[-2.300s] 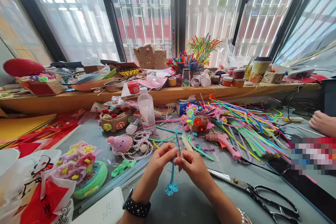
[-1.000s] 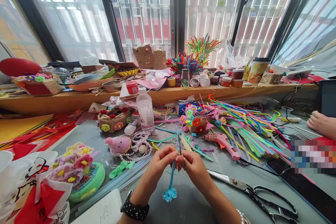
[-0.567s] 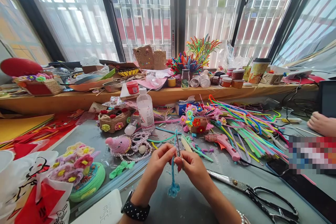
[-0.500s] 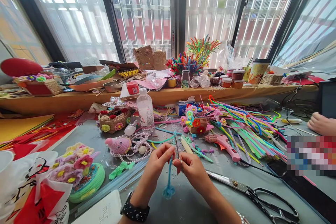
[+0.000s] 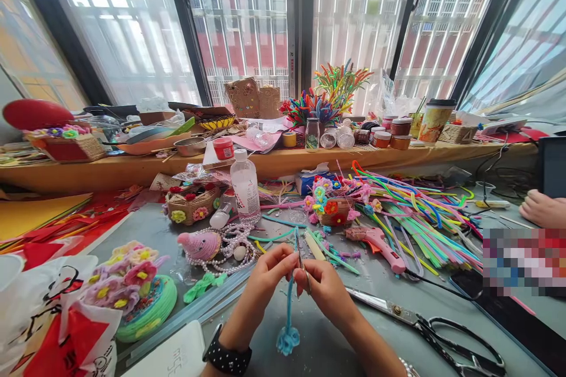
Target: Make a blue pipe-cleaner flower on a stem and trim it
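My left hand point(image 5: 270, 275) pinches the stem of a blue pipe cleaner flower point(image 5: 288, 340). The curled bloom hangs down below my fingers, and the other end of the stem points up past them. In my right hand point(image 5: 326, 287) is a slim pair of scissors point(image 5: 300, 250), its blades pointing up beside the stem's upper end; whether they touch the stem I cannot make out. Both hands meet fingertip to fingertip. Just beyond them lies a cream stick point(image 5: 313, 245) among short blue and green pipe cleaner pieces point(image 5: 338, 256).
Large black-handled shears point(image 5: 411, 313) and a pink glue gun point(image 5: 378, 244) lie at right, near loose pipe cleaners point(image 5: 428, 235). A bottle point(image 5: 245, 188), bead strings point(image 5: 239, 241) and a pink crocheted figure point(image 5: 200, 245) stand left. Another person's hand point(image 5: 542, 207) rests far right.
The blue flower has swung slightly right and down, its bloom now turned more toward me. Both hands have shifted very slightly, keeping their grips.
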### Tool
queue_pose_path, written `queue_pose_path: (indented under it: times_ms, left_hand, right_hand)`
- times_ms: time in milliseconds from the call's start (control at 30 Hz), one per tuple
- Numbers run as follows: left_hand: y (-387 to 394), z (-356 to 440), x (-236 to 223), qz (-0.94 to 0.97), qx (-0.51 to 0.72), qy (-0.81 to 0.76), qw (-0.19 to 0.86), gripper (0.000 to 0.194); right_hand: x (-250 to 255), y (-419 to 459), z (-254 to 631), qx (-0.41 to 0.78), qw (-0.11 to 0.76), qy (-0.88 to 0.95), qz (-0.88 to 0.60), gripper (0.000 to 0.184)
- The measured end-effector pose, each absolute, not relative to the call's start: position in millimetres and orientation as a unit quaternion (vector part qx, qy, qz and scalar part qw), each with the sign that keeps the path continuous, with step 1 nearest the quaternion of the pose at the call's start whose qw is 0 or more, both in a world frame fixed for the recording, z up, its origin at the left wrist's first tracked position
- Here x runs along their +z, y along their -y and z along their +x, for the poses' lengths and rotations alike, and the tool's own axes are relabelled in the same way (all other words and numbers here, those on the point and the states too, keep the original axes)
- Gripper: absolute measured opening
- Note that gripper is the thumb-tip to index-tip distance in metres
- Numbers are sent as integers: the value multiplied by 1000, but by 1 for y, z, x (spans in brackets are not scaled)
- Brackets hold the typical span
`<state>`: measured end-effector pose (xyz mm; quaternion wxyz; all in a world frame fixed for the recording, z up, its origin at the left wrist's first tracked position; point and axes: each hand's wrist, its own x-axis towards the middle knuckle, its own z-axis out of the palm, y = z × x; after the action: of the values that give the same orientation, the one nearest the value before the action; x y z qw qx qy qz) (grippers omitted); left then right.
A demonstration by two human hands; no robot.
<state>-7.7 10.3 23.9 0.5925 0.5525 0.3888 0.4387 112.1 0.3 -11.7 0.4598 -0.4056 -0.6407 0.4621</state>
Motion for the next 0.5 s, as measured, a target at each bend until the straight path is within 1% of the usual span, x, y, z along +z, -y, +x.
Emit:
queue_pose_path:
  times_ms: [233, 400, 500]
  left_hand:
    - [-16, -10, 19, 550, 445, -385, 593, 25]
    - [-18, -10, 16, 557, 426, -378, 605, 25]
    - [-16, -9, 16, 556, 418, -378, 611, 23]
  right_hand:
    - [-11, -1, 110, 439, 464, 627, -447, 50]
    - [-12, -1, 111, 461, 462, 643, -401, 56]
    - [-11, -1, 113, 460, 461, 646, -397, 57]
